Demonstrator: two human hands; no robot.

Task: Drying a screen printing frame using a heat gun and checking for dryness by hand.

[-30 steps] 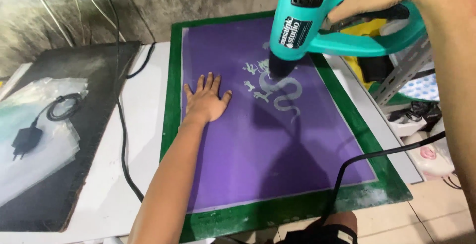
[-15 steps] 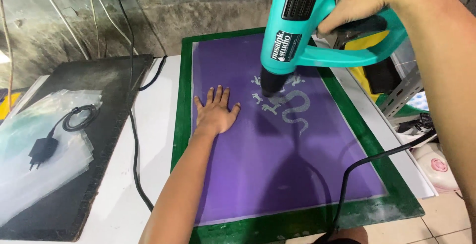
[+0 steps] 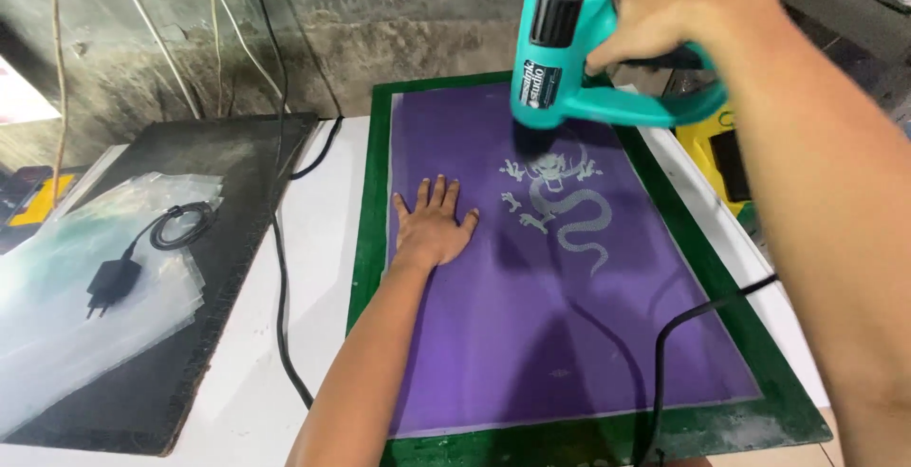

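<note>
Overhead, the person's right hand [image 3: 664, 21] closes its grip around the handle of a teal heat gun [image 3: 569, 59], whose dark nozzle points down at a printing screen [image 3: 531, 334]. The heat gun has a teal plastic body with a black back end and a dark label on its side; a black cord [image 3: 683, 334] runs from it across the lower right of the screen. The screen is a flat purple mesh in a green frame, with one pale grey dragon design [image 3: 560, 201] in its upper middle. It lies on a white surface [image 3: 313, 268], its far end near a rough grey wall.

One heat gun, one screen and two hands are in view. The nozzle hangs just above the dragon's head, apart from the mesh. The left hand [image 3: 432, 225] lies flat and open on the purple mesh, fingers spread, just beside the dragon on its left and holding nothing.

To the left, a dark board [image 3: 237, 163] carries clear plastic sheets [image 3: 85, 287] and one black charger [image 3: 114, 277] with a coiled cable.
</note>
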